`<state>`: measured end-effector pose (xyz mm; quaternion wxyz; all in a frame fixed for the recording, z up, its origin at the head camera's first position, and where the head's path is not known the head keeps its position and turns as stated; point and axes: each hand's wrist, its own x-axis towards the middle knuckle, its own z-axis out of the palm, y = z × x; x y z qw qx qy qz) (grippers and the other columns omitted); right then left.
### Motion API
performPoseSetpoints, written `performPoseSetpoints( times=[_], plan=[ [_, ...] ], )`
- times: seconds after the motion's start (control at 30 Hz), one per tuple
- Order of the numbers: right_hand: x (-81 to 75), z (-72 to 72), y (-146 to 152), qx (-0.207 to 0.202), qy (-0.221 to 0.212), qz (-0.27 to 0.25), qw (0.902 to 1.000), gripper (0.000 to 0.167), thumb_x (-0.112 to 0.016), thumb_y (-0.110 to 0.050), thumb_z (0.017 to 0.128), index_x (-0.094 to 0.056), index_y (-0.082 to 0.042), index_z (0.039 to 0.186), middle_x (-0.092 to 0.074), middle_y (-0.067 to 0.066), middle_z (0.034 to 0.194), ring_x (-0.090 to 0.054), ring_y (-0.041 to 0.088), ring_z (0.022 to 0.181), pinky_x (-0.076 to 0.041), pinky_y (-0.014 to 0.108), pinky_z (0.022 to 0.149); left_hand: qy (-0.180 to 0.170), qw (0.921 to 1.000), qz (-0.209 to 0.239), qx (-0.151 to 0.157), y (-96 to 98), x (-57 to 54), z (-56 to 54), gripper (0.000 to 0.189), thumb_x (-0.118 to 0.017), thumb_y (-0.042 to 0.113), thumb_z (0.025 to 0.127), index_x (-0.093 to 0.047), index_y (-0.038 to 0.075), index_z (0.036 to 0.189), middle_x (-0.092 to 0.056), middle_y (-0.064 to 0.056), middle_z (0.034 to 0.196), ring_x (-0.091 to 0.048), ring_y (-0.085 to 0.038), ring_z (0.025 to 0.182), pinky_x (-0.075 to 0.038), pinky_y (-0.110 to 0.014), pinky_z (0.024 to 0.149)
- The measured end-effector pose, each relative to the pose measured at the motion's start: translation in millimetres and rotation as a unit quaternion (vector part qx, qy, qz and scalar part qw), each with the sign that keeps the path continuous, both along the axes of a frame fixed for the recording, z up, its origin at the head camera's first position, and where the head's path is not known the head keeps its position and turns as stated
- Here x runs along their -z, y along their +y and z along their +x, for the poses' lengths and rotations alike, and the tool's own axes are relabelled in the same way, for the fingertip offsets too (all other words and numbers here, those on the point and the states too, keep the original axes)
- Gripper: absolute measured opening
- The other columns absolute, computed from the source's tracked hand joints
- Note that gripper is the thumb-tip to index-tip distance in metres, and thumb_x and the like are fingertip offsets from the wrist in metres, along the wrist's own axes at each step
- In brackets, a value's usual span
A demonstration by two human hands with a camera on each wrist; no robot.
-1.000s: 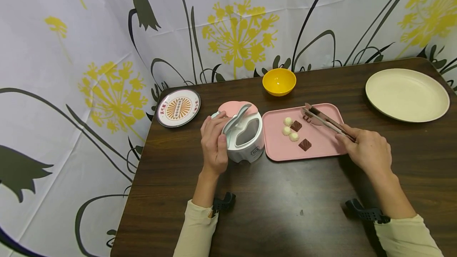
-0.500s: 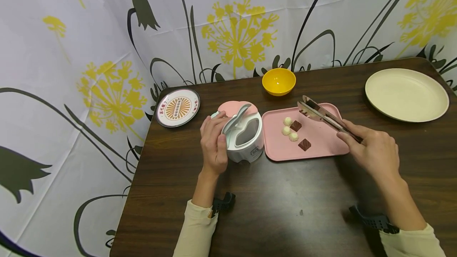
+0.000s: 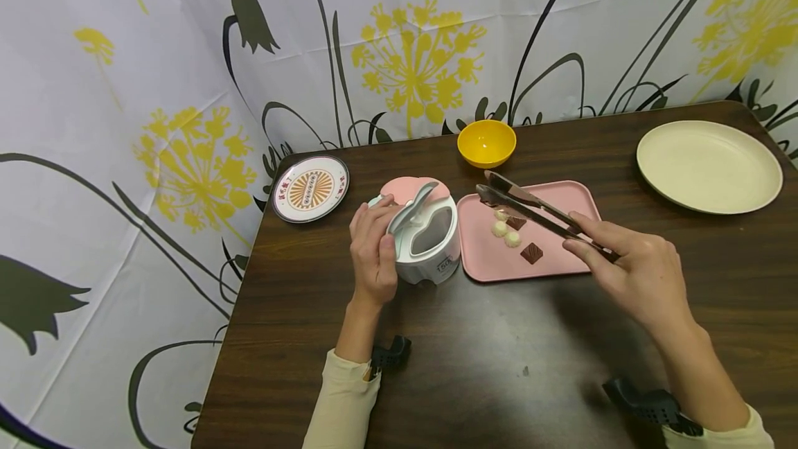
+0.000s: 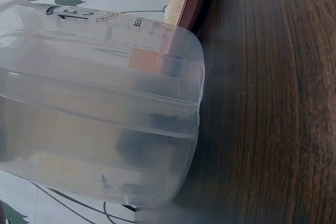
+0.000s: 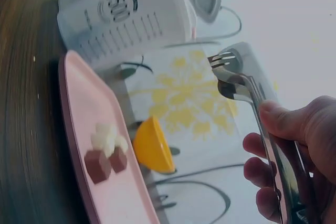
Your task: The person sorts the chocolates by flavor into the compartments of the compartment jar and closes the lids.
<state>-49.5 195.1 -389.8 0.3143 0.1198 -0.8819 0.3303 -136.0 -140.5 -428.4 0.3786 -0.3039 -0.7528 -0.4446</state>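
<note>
My left hand (image 3: 375, 248) holds a translucent pitcher (image 3: 430, 272) at its left side. The pitcher has a pink lid (image 3: 414, 188), and its grey flap (image 3: 411, 210) is tipped up beside the opening. My right hand (image 3: 636, 269) grips metal serving tongs (image 3: 542, 217). One tong end is forked and the other spoon-shaped, as the right wrist view shows; nothing is visible between them. In the head view the tong tips overlap the back left of a pink tray (image 3: 567, 255). Chocolate squares (image 3: 532, 253) and several cream-coloured sweets (image 3: 512, 239) lie on that tray, partly hidden by the tongs.
A yellow bowl (image 3: 487, 144) stands behind the tray near the table's back edge. On the back right is a large cream plate (image 3: 709, 168), and on the back left a patterned plate (image 3: 310, 189). A flower-print cloth (image 3: 424, 61) hangs behind the dark wooden table (image 3: 474, 366).
The tongs have lifted from the right part of the tray and swung left, toward the pitcher, with their ends now spread over the sweets. My left hand and the pitcher stay put.
</note>
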Motion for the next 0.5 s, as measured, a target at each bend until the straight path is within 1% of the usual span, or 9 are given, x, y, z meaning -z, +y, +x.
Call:
performPoseSetpoints(
  times=[0.03, 0.1, 0.23, 0.3, 0.37, 0.5],
  plan=[
    [-0.5, 0.7, -2.6, -0.008, 0.004, -0.001, 1.0000, 0.049, -0.088, -0.008, 0.065, -0.076, -0.014, 0.112, -0.075, 0.006, 0.085, -0.037, -0.003, 0.044, -0.028, 0.024, 0.043, 0.000, 1.0000, 0.000, 0.000, 0.0, 0.1, 0.2, 0.046, -0.035, 0.031, 0.097, -0.071, 0.004, 0.107, -0.068, -0.009, 0.109, -0.058, -0.033, 0.118, -0.021, -0.058, 0.108],
    [-2.1, 2.0, -7.3, -0.023, 0.010, -0.001, 0.9997, 0.049, -0.087, -0.008, 0.065, -0.076, -0.013, 0.112, -0.075, 0.005, 0.088, -0.039, -0.003, 0.045, -0.029, 0.022, 0.043, -0.001, 1.0000, 0.000, -0.001, 0.0, 0.1, 0.5, 0.046, -0.035, 0.031, 0.097, -0.071, 0.004, 0.107, -0.068, -0.009, 0.109, -0.058, -0.033, 0.118, -0.021, -0.057, 0.108],
    [-5.7, 4.4, -17.9, -0.049, 0.023, 0.004, 0.9985, 0.049, -0.086, -0.009, 0.066, -0.075, -0.013, 0.114, -0.075, 0.003, 0.097, -0.052, 0.000, 0.051, -0.035, 0.021, 0.047, -0.001, 1.0000, 0.000, 0.000, 0.0, -0.3, 0.4, 0.045, -0.035, 0.031, 0.097, -0.071, 0.005, 0.108, -0.068, -0.009, 0.110, -0.058, -0.033, 0.118, -0.021, -0.057, 0.108],
    [-6.6, 5.5, -23.3, -0.059, 0.028, 0.007, 0.9979, 0.050, -0.086, -0.011, 0.067, -0.075, -0.014, 0.115, -0.075, 0.002, 0.100, -0.063, 0.004, 0.060, -0.040, 0.022, 0.050, -0.001, 1.0000, 0.000, 0.001, 0.3, -0.2, 0.4, 0.045, -0.035, 0.031, 0.097, -0.071, 0.005, 0.108, -0.068, -0.009, 0.109, -0.058, -0.033, 0.118, -0.021, -0.058, 0.108],
    [-6.5, 6.7, -28.3, -0.065, 0.027, 0.011, 0.9974, 0.050, -0.086, -0.012, 0.068, -0.074, -0.015, 0.116, -0.074, 0.000, 0.103, -0.070, 0.009, 0.071, -0.044, 0.025, 0.053, -0.001, 1.0000, 0.001, 0.001, 0.5, -0.2, 0.3, 0.045, -0.035, 0.031, 0.097, -0.071, 0.005, 0.108, -0.068, -0.009, 0.109, -0.058, -0.033, 0.118, -0.021, -0.058, 0.108],
    [-4.7, 8.7, -36.5, -0.072, 0.014, 0.017, 0.9972, 0.049, -0.085, -0.015, 0.070, -0.074, -0.017, 0.118, -0.073, -0.001, 0.107, -0.072, 0.016, 0.091, -0.051, 0.034, 0.061, -0.002, 1.0000, -0.001, 0.001, 0.1, -0.7, 0.3, 0.046, -0.035, 0.031, 0.098, -0.071, 0.005, 0.108, -0.068, -0.009, 0.110, -0.058, -0.033, 0.118, -0.021, -0.058, 0.108]
  ],
)
